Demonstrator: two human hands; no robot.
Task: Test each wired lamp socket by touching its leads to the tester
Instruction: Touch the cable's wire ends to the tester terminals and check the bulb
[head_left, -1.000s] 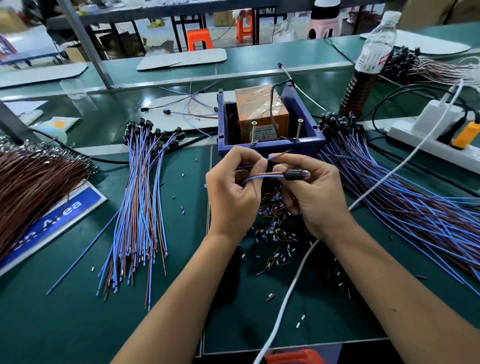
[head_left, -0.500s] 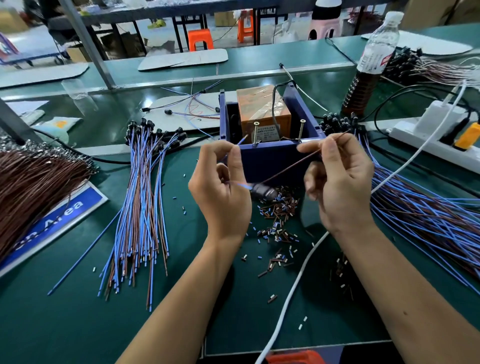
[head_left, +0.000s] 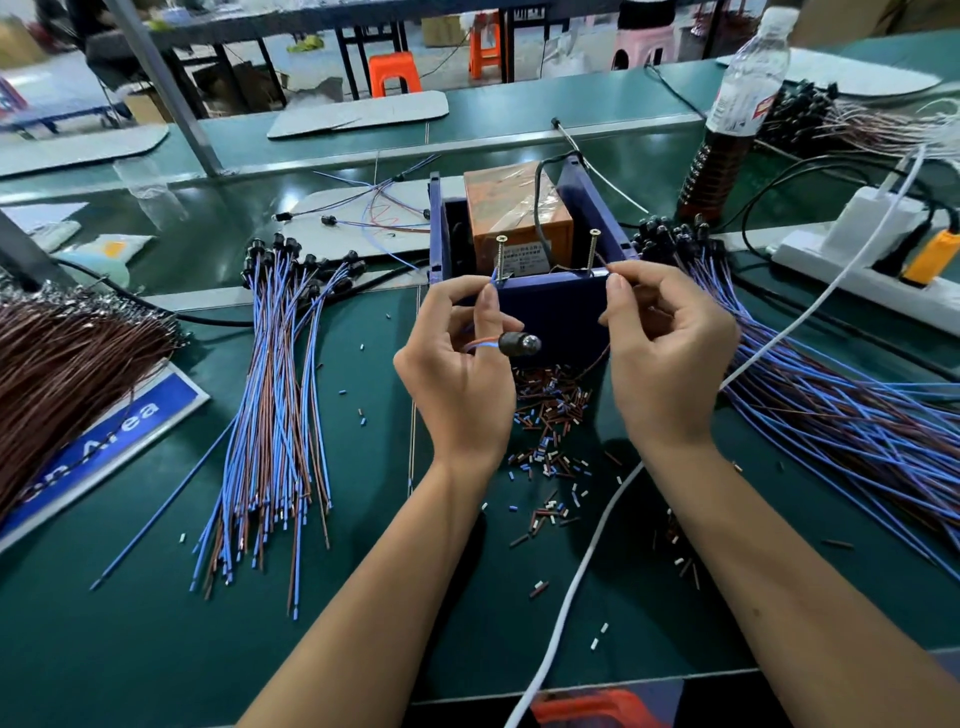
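The tester (head_left: 550, 306) is a blue open box holding an orange block, with two upright screws (head_left: 502, 257) on its front rim. My left hand (head_left: 460, 374) pinches the blue lead against the left screw. My right hand (head_left: 662, 358) pinches the brown lead beside the right screw (head_left: 592, 248). The black lamp socket (head_left: 517, 344) hangs between my hands, in front of the box, its bulb tip pointing right. A bundle of wired sockets (head_left: 270, 415) lies on the left, and a larger pile of them (head_left: 831, 395) on the right.
Cut insulation bits (head_left: 550, 415) litter the green mat in front of the tester. A white cable (head_left: 571, 587) crosses the mat to a power strip (head_left: 862, 270) at the right. A bottle (head_left: 737, 114) stands behind it. Brown wires (head_left: 62, 364) lie at far left.
Both hands rose from the mat to the tester's rim and spread apart, carrying one lead to each screw. The socket now hangs beside my left hand.
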